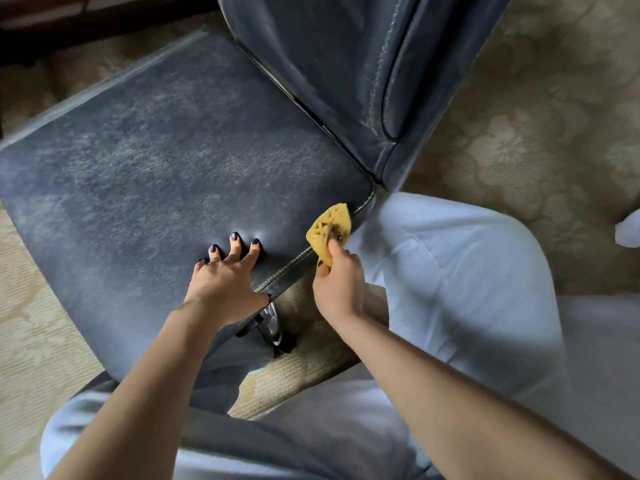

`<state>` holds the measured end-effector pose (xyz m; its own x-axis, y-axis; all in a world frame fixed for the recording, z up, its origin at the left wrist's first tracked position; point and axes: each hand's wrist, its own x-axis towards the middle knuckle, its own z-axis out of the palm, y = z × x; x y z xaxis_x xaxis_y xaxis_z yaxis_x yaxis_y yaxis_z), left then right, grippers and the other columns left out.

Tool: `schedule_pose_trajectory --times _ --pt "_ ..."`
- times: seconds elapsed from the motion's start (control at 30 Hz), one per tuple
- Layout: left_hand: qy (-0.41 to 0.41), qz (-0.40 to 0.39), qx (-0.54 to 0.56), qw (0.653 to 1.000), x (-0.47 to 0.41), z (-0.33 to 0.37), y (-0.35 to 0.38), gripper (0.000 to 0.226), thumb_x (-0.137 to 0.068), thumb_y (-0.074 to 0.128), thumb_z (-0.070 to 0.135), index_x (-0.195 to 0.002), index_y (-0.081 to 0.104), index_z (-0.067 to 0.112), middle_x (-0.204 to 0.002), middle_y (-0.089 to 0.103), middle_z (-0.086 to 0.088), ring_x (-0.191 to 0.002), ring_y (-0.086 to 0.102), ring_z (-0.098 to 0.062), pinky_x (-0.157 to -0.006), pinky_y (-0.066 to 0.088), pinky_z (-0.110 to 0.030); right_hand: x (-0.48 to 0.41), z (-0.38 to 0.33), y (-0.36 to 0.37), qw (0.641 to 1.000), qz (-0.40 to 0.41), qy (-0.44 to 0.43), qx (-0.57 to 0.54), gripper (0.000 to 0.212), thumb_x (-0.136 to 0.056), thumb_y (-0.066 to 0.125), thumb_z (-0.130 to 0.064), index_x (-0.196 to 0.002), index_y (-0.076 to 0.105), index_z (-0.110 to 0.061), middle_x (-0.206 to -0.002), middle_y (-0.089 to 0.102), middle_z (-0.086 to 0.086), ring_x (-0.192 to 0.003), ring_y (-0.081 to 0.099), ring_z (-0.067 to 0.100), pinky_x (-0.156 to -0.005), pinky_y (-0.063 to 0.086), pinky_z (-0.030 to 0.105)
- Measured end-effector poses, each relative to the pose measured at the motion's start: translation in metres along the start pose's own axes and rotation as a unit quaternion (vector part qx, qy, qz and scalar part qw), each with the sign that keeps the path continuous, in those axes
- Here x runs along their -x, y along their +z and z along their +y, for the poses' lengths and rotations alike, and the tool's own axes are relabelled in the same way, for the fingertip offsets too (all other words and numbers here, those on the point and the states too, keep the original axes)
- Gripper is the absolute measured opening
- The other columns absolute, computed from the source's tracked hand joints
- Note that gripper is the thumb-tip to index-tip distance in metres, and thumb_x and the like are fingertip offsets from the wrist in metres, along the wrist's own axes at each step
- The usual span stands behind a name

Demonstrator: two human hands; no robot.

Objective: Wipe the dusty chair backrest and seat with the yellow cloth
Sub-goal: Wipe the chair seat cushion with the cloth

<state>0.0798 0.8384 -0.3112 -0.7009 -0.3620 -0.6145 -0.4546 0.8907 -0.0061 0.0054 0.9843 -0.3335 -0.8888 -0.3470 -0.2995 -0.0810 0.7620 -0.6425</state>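
Observation:
The chair's dark blue-grey seat [156,161] fills the left and middle of the view, streaked with pale dust. Its backrest [332,74] rises at the upper middle, dusty along the stitched seams. My left hand [225,275] presses on the seat's near edge, fingers spread on top and thumb under the rim. My right hand [337,282] holds the bunched yellow cloth [330,230] against the seat's near right corner, just below the backrest's lower end.
Beige patterned carpet [519,133] surrounds the chair. My knees in light trousers [460,271] sit right of and below the seat. The chair's chrome post [270,320] shows under the seat edge. A white object [628,230] lies at the right edge.

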Motion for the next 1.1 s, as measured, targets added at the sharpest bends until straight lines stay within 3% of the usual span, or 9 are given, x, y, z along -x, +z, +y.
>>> schedule_pose_trajectory --times 0.2,0.33,0.47,0.53,0.6,0.67,0.77,0.9,1.1 --pt "-0.007 0.000 -0.005 1.000 0.002 0.000 0.000 0.087 -0.085 0.052 0.053 -0.151 -0.001 0.031 -0.159 -0.006 -0.005 -0.142 0.012 -0.034 -0.108 0.030 -0.042 0.012 -0.002 -0.006 0.996 -0.071 -0.043 -0.036 0.038 -0.085 0.047 0.003 -0.114 0.063 -0.015 -0.095 0.066 0.005 -0.091 0.054 0.021 -0.069 0.038 0.027" --pt "-0.007 -0.008 -0.004 1.000 0.001 0.000 -0.002 0.087 -0.086 0.052 0.051 -0.151 -0.002 0.031 -0.159 -0.007 -0.005 -0.143 0.010 -0.034 -0.109 0.030 -0.043 0.013 0.002 -0.024 0.973 -0.132 0.036 -0.185 0.016 -0.087 0.052 -0.003 -0.078 0.058 -0.014 -0.075 0.059 -0.005 -0.075 0.052 0.015 -0.063 0.038 0.021" --pt "-0.004 -0.004 -0.004 1.000 0.001 -0.001 0.000 0.087 -0.086 0.052 0.052 -0.151 -0.002 0.031 -0.159 -0.007 -0.005 -0.143 0.011 -0.033 -0.108 0.032 -0.044 0.008 0.009 -0.046 0.940 0.015 0.066 -0.334 0.025 -0.091 0.053 -0.004 -0.110 0.063 -0.019 -0.102 0.066 -0.005 -0.091 0.060 0.010 -0.084 0.047 0.022" --pt "-0.003 -0.003 -0.004 1.000 0.002 -0.002 0.000 0.087 -0.087 0.052 0.053 -0.151 -0.003 0.032 -0.159 -0.007 -0.005 -0.144 0.009 -0.034 -0.109 0.031 -0.044 -0.005 0.008 -0.063 0.928 0.107 0.050 -0.353 0.029 -0.093 0.050 -0.002 -0.116 0.060 -0.015 -0.101 0.064 -0.006 -0.086 0.058 0.002 -0.078 0.045 0.009" --pt "-0.003 -0.003 -0.005 1.000 0.002 -0.002 0.001 0.087 -0.087 0.052 0.052 -0.151 -0.003 0.032 -0.159 -0.008 -0.004 -0.144 0.009 -0.033 -0.109 0.031 -0.043 -0.023 0.008 -0.074 0.942 0.159 0.022 -0.296 0.023 -0.092 0.048 -0.002 -0.106 0.059 -0.017 -0.093 0.063 -0.004 -0.079 0.055 0.004 -0.073 0.046 0.013" --pt "-0.003 -0.004 -0.002 1.000 0.003 -0.002 0.000 0.087 -0.086 0.052 0.051 -0.151 -0.003 0.032 -0.159 -0.008 -0.004 -0.144 0.009 -0.033 -0.108 0.031 -0.042 -0.044 0.012 -0.069 0.974 0.135 -0.008 -0.181 0.023 -0.091 0.047 -0.004 -0.103 0.059 -0.020 -0.096 0.061 0.000 -0.083 0.052 0.016 -0.075 0.043 0.027" --pt "-0.003 -0.003 0.000 1.000 0.004 -0.001 0.000 0.087 -0.086 0.052 0.050 -0.151 -0.003 0.032 -0.159 -0.008 -0.003 -0.144 0.009 -0.032 -0.108 0.030 -0.041 -0.065 0.023 -0.046 0.998 0.034 -0.058 -0.001 0.032 -0.091 0.050 -0.009 -0.121 0.060 -0.014 -0.138 0.048 0.011 -0.120 0.046 0.032 -0.094 0.038 0.031" --pt "-0.002 -0.006 0.000 1.000 0.003 -0.002 0.001 0.087 -0.086 0.051 0.050 -0.150 -0.004 0.033 -0.159 -0.009 -0.003 -0.145 0.008 -0.032 -0.109 0.028 -0.042 -0.064 0.022 -0.030 0.997 0.017 -0.064 0.051 0.040 -0.094 0.055 -0.020 -0.133 0.054 -0.023 -0.154 0.024 0.017 -0.140 0.029 0.033 -0.106 0.035 0.034" --pt "0.002 -0.006 -0.003 1.000 0.003 -0.003 0.000 0.086 -0.086 0.051 0.050 -0.150 -0.003 0.033 -0.159 -0.008 -0.003 -0.144 0.010 -0.032 -0.109 0.029 -0.041 -0.032 0.019 -0.007 0.983 0.023 -0.162 0.088 0.035 -0.081 0.064 -0.006 -0.113 0.066 -0.019 -0.148 0.033 0.018 -0.126 0.035 0.046 -0.102 0.031 0.037"
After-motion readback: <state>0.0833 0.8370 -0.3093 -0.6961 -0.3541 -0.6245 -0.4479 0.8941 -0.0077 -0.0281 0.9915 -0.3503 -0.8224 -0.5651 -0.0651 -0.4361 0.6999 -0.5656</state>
